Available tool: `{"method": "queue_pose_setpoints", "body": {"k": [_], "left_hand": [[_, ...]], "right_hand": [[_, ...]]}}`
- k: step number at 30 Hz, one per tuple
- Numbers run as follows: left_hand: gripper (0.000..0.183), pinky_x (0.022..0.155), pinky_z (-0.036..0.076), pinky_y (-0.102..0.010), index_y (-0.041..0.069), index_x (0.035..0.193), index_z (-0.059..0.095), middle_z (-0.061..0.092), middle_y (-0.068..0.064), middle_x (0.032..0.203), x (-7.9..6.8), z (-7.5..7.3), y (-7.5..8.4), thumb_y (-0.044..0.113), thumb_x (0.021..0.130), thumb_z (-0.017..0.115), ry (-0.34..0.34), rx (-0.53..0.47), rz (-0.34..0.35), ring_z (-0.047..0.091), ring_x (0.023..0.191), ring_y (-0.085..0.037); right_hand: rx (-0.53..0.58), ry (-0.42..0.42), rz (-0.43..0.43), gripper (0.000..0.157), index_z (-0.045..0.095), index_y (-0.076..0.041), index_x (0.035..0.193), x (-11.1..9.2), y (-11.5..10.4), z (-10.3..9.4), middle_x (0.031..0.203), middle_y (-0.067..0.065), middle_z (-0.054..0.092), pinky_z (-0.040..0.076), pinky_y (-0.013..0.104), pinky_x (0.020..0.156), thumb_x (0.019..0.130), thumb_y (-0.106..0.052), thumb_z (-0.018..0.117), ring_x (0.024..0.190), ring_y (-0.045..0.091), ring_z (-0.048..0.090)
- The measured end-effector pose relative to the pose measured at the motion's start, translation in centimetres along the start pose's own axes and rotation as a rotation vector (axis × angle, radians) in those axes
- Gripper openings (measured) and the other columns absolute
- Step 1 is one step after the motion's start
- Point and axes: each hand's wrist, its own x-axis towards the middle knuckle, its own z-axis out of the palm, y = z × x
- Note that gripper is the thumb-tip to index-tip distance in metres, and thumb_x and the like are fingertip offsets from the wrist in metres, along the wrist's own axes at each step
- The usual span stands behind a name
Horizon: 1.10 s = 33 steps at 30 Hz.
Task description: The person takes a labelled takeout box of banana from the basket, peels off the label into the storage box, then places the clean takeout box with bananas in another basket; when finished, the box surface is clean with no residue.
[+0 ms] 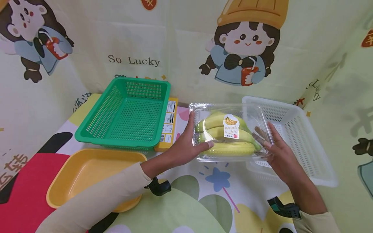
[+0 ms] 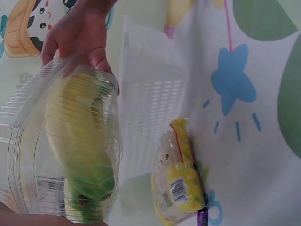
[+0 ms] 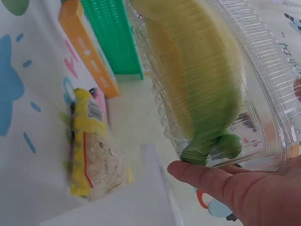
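Note:
A clear plastic clamshell container (image 1: 250,111) of yellow-green bananas (image 1: 233,149) is held in the air between both hands. My left hand (image 1: 185,145) grips its left end, thumb over the front edge. At the opposite end, my right hand (image 1: 285,160) holds the container, with some fingers visible through the plastic. A white label with a banana picture (image 1: 231,126) is on the lid. The right wrist view shows the green banana stems (image 3: 207,148) close to the right hand (image 3: 249,188). Behind the container's right part stands a white basket (image 1: 316,152).
To the left is a green basket (image 1: 116,142), with a yellow-orange box (image 1: 169,119) beside it. A yellow basin (image 1: 65,174) sits in front, under the left forearm. Both wrist views show a yellow-and-clear food bag (image 2: 181,183) on the patterned cloth near the white basket.

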Motion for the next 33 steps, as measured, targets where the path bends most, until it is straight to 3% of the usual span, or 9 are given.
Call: {"method": "queue_pose_setpoints", "body": {"k": [5, 12, 24, 28, 33], "left_hand": [[0.115, 0.113, 0.019, -0.049, 0.037, 0.15, -0.022, -0.014, 0.018, 0.157, -0.7, -0.2, -0.5, 0.058, 0.082, 0.068, 0.005, 0.08, -0.04, -0.003, 0.144, -0.009], [0.115, 0.114, 0.015, -0.05, 0.031, 0.152, -0.02, -0.016, 0.019, 0.156, -1.8, -0.9, -0.7, 0.053, 0.083, 0.069, 0.043, 0.058, -0.029, -0.003, 0.144, -0.01], [0.116, 0.114, 0.012, -0.052, 0.028, 0.152, -0.022, -0.02, 0.012, 0.158, -3.4, -1.3, -1.0, 0.053, 0.084, 0.069, 0.03, 0.065, -0.106, -0.006, 0.145, -0.015], [0.116, 0.114, 0.015, -0.052, 0.027, 0.151, -0.022, -0.019, 0.009, 0.158, -3.7, -1.5, -1.3, 0.053, 0.084, 0.068, 0.021, 0.066, -0.132, -0.004, 0.146, -0.02], [0.115, 0.11, 0.028, -0.049, 0.028, 0.152, -0.022, -0.014, 0.004, 0.161, -4.1, -2.1, -1.6, 0.05, 0.084, 0.069, 0.016, 0.065, -0.178, 0.004, 0.146, -0.024]], "right_hand": [[-0.036, -0.031, -0.015, 0.071, -0.003, -0.025, 0.158, 0.1, 0.2, 0.8, 0.161, 0.018, -0.002, 0.047, 0.028, 0.094, 0.102, 0.001, 0.034, 0.134, 0.007, 0.038], [-0.085, -0.069, 0.003, 0.069, 0.003, -0.025, 0.158, 0.2, 0.3, 1.8, 0.16, 0.018, 0.0, 0.045, 0.026, 0.096, 0.103, -0.002, 0.037, 0.139, 0.011, 0.03], [-0.111, -0.051, 0.05, 0.068, 0.002, -0.027, 0.158, -0.3, 1.1, 3.2, 0.159, 0.024, -0.003, 0.045, 0.024, 0.096, 0.104, -0.004, 0.036, 0.132, 0.008, 0.039], [-0.101, -0.034, 0.076, 0.068, 0.001, -0.026, 0.158, -0.4, 1.2, 3.6, 0.159, 0.023, -0.002, 0.045, 0.023, 0.094, 0.104, -0.004, 0.036, 0.129, 0.005, 0.042], [-0.114, -0.002, 0.14, 0.068, 0.001, -0.026, 0.158, -0.1, 1.4, 4.2, 0.16, 0.02, 0.001, 0.045, 0.022, 0.094, 0.104, -0.009, 0.039, 0.127, 0.004, 0.043]]}}
